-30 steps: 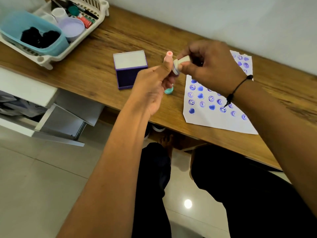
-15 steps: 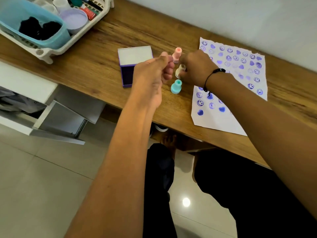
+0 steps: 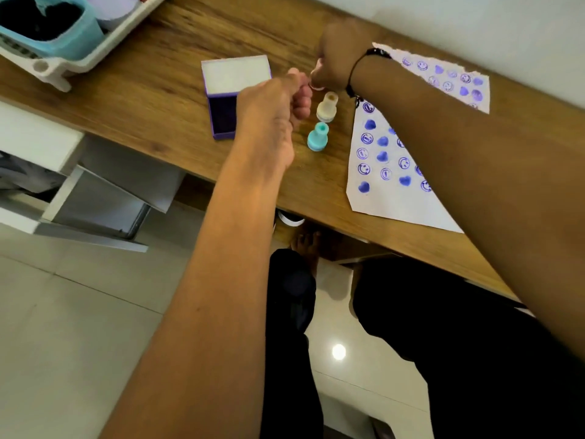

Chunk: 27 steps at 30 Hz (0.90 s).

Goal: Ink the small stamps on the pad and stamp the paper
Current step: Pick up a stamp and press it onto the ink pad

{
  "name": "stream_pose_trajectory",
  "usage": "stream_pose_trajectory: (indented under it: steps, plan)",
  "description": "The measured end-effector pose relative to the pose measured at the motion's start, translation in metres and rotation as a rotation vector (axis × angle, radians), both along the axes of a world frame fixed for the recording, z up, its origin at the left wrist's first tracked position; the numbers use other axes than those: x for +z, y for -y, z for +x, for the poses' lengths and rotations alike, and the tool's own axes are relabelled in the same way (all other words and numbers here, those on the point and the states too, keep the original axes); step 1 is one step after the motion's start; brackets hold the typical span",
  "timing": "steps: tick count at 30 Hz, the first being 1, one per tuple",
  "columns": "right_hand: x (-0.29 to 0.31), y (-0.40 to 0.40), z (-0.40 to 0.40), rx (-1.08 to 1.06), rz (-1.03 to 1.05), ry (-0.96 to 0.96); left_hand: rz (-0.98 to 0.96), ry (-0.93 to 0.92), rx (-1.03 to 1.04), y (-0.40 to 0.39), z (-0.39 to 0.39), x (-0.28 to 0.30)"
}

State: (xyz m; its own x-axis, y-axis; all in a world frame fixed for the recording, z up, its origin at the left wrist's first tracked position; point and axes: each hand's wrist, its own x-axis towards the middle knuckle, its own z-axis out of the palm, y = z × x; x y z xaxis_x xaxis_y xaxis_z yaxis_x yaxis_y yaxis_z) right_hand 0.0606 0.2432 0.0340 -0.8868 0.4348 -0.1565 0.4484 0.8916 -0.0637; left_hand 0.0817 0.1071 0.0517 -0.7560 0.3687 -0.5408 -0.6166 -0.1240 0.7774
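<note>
Purple smiley faces and hearts are filling a torn-edged sheet of paper (image 3: 408, 204) lying on a wooden desk (image 3: 152, 99), as a person seated at it is working between prints. Two small stamps are standing upright and untouched on the wood: a cream stamp (image 3: 327, 108) and, just in front of it, a teal stamp (image 3: 317, 137), both between the open purple ink pad box (image 3: 228, 99) and the paper's left edge. The right hand (image 3: 337, 55) is reaching past them toward the back of the desk, fingers closing around something pale pink at its base, seemingly a third stamp, though the hand is hiding most of it. The left hand (image 3: 272, 112) is hovering beside the ink pad box in a loose curl; whether it is gripping anything cannot be told from this angle. A white basket (image 3: 79, 63) with a blue tub (image 3: 63, 36) is sitting at the desk's far left.

The step in hand appears to be taking up the next stamp. Doing it well likely means pinching the narrow neck squarely, carrying it face-down to the dark pad well, pressing flat for even ink, then choosing a bare spot on the lower part of the sheet. Tilting risks a partial print; brushing the neighbouring stamps could topple them.
</note>
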Motion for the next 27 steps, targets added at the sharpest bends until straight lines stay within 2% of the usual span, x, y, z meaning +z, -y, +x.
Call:
stream_pose_trajectory:
  steps: [4,6,13,17,21,25,27]
  plan:
    - [0.02,0.003,0.014,-0.088,-0.37,-0.227,-0.058,0.012,0.013,0.0,-0.004,-0.002]
    - [0.035,0.012,0.027,-0.087,-0.538,-0.246,-0.047,0.001,-0.018,-0.001,-0.001,-0.001]
    - [0.051,0.031,0.061,-0.231,-0.873,-0.381,0.011,-0.115,-0.083,0.007,0.012,0.008]
    - [0.046,0.044,0.075,-0.237,-0.892,-0.46,-0.053,-0.182,-0.109,0.012,0.022,0.012]
    - [0.038,0.058,0.081,-0.161,-0.832,-0.502,-0.104,-0.106,-0.077,0.016,0.023,0.014]
    - [0.041,0.056,0.075,-0.128,-0.811,-0.668,-0.104,-0.004,-0.03,0.03,0.009,0.014]
    - [0.044,0.051,0.064,-0.113,-0.759,-0.619,-0.093,0.015,0.043,0.043,-0.004,0.01]
